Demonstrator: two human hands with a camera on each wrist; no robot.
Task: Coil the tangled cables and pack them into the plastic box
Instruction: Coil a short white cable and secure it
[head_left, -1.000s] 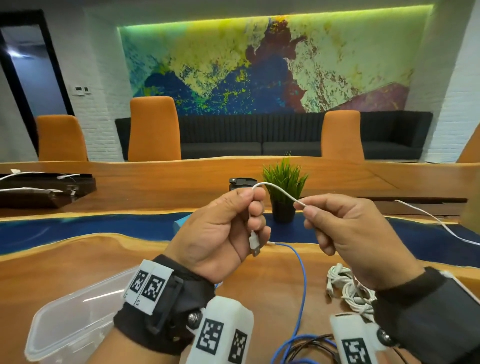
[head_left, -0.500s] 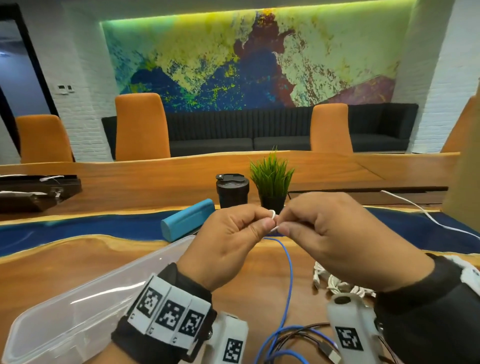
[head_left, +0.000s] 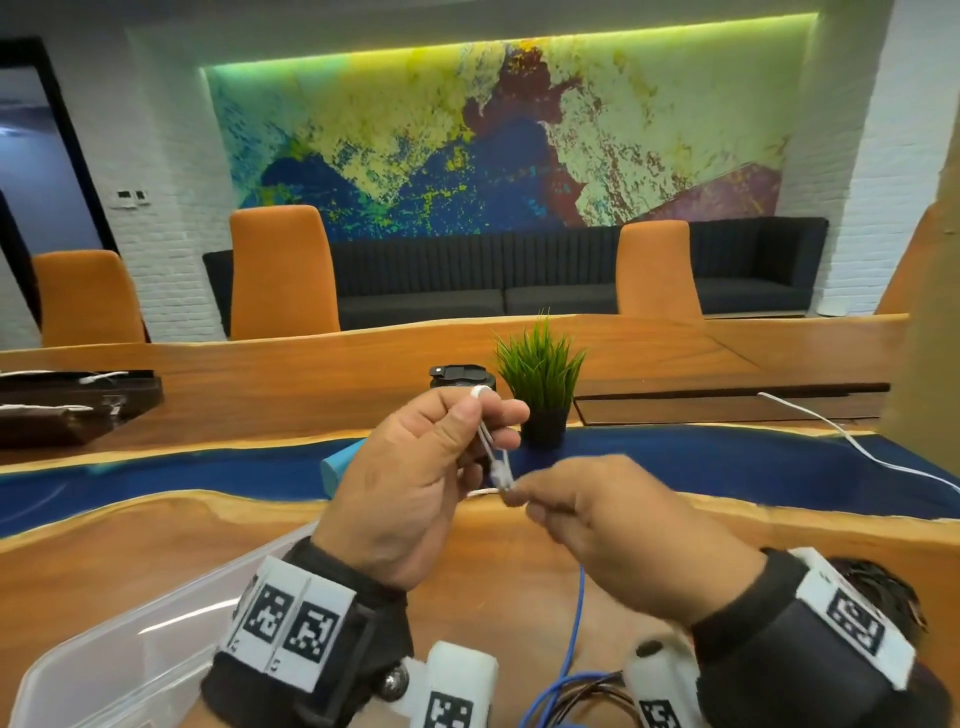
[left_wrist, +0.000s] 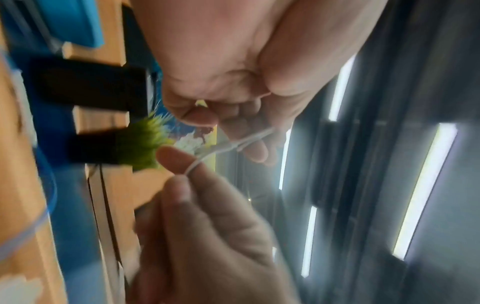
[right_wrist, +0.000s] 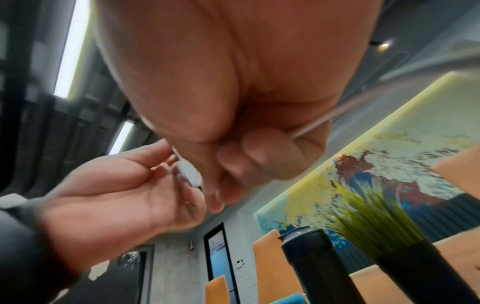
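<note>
Closest to the camera, the clear plastic box sat at the bottom left on the wooden tabletop, open side up, nothing visible inside the part in view. Next to it, bottom middle, a blue cable ran down into a messy pile of dark cables between the two wrists.

Just above that, both hands were up off the tabletop working the white cable. The left hand had its fingers curled, with a short folded loop of the cable pinched between thumb and index finger, the bend poking out on top by the fingertip. The white plug end hung at the bottom of that loop. The right hand was pinching the cable right at that plug, fingertips pressed together, the two hands nearly touching. The rest of the white cable trailed off to the right across the blue strip of the tabletop.

Further back there was a teal case half hidden behind the left hand, then a small potted grass plant and a black lidded cup just beside it. Behind all that, orange chairs, a dark sofa and a big colourful mural.
</note>
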